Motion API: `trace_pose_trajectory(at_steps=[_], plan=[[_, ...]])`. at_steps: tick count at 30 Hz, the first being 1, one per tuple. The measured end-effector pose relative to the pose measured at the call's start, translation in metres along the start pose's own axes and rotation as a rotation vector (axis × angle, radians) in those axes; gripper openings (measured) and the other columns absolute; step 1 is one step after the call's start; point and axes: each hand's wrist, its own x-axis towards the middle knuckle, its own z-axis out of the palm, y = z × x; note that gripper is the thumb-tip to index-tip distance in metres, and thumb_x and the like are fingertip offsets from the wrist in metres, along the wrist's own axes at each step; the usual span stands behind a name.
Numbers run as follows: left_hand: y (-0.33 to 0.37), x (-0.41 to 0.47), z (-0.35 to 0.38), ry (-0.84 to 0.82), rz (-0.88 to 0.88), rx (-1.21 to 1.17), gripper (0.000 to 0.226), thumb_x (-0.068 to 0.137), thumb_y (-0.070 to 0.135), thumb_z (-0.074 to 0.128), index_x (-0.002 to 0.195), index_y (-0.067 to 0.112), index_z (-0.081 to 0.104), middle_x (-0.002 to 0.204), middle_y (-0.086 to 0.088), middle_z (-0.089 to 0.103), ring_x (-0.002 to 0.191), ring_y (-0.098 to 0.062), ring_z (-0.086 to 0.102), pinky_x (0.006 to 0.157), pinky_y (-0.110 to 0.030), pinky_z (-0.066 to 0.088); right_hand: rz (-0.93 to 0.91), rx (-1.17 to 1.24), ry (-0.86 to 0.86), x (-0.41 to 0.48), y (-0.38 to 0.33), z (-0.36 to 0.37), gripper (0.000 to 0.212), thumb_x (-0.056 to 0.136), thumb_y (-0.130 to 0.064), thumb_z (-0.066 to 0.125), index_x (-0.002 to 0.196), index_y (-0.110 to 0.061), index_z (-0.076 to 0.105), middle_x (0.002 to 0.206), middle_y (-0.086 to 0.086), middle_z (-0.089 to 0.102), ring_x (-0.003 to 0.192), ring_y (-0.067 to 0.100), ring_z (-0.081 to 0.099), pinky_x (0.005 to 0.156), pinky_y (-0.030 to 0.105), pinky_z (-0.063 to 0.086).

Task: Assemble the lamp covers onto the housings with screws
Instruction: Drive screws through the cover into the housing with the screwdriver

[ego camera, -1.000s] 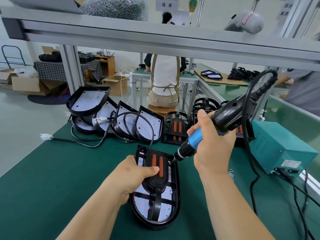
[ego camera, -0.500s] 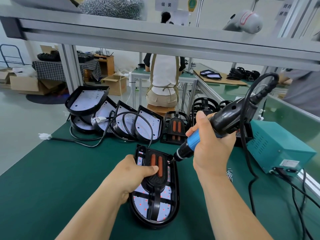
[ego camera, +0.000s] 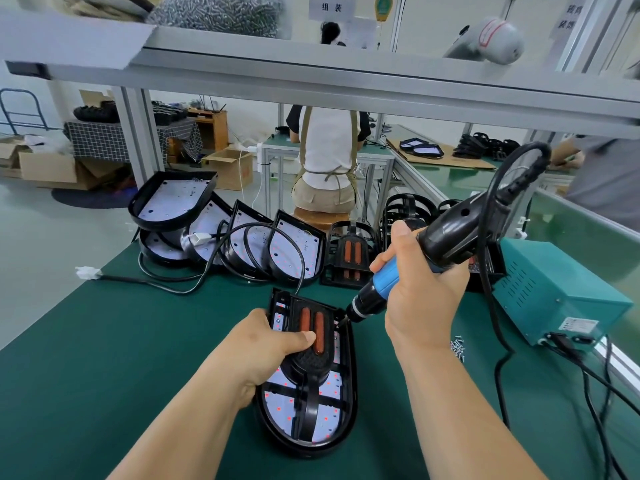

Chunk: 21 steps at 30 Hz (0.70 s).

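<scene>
Left hand (ego camera: 261,355) was down on the lamp, thumb (ego camera: 300,339) flat across the cover (ego camera: 308,367) and the other fingers apparently hooked round the near rim of the housing (ego camera: 350,386), though they were hidden under the palm. That clamp was there to stop the cover creeping while a screw went in! The housing lay flat on the green mat (ego camera: 121,341), the cover seated in it, both directly under the left thumb. Right hand (ego camera: 424,306) had all its fingers wrapped tight on the blue grip of the driver (ego camera: 450,240), which tilted down and left so the bit (ego camera: 341,322) met the cover's far right corner, just beyond the left thumb tip. A choked-up grip, good for steering the tip. Whether a screw sat on that bit was too small to tell. Loose screws (ego camera: 458,349) waited just right of the right wrist, within easy reach for reloading.
</scene>
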Motion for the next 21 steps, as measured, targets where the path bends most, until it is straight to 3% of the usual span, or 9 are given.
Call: trace_pose_trajectory(at_steps=[5,10,16,21], plan=[[0.0005,-0.0001,0.0,0.002,-0.004,0.001,0.061,0.062,0.03,0.084,0.114,0.005,0.062,0.104,-0.013,0.074,0.099,-0.034,0.07,0.097,-0.052,0.052,0.012,0.024,0.011,0.0015,0.0014,-0.003,0.029,0.08,-0.024,0.071,0.055,-0.034,0.058,0.048,-0.007,0.052,0.045,0.015,0.052,0.049,0.026,0.047],[0.0017,-0.0014,0.0006,0.012,-0.01,0.001,0.067,0.055,0.034,0.081,0.113,0.006,0.061,0.105,-0.014,0.074,0.1,-0.036,0.069,0.097,-0.053,0.051,-0.003,0.004,-0.013,-0.0016,0.0015,-0.0021,0.027,0.077,-0.031,0.071,0.054,-0.035,0.059,0.049,-0.009,0.053,0.046,0.013,0.053,0.051,0.025,0.048],[-0.0023,0.0017,-0.0023,0.01,-0.028,-0.002,0.045,0.075,0.02,0.083,0.112,0.004,0.063,0.103,-0.015,0.075,0.1,-0.036,0.07,0.099,-0.054,0.05,-0.001,-0.004,-0.016,-0.0026,0.0014,-0.003,0.019,0.073,-0.036,0.071,0.056,-0.034,0.062,0.049,-0.008,0.053,0.047,0.013,0.053,0.052,0.025,0.048],[-0.002,0.0002,-0.0015,0.011,-0.046,-0.008,0.039,0.081,0.017,0.081,0.112,0.003,0.063,0.103,-0.015,0.075,0.1,-0.036,0.07,0.099,-0.054,0.05,0.018,0.02,0.085,0.0019,0.0009,-0.0091,0.018,0.075,-0.028,0.073,0.063,-0.03,0.06,0.052,-0.001,0.052,0.046,0.018,0.053,0.05,0.023,0.048]])
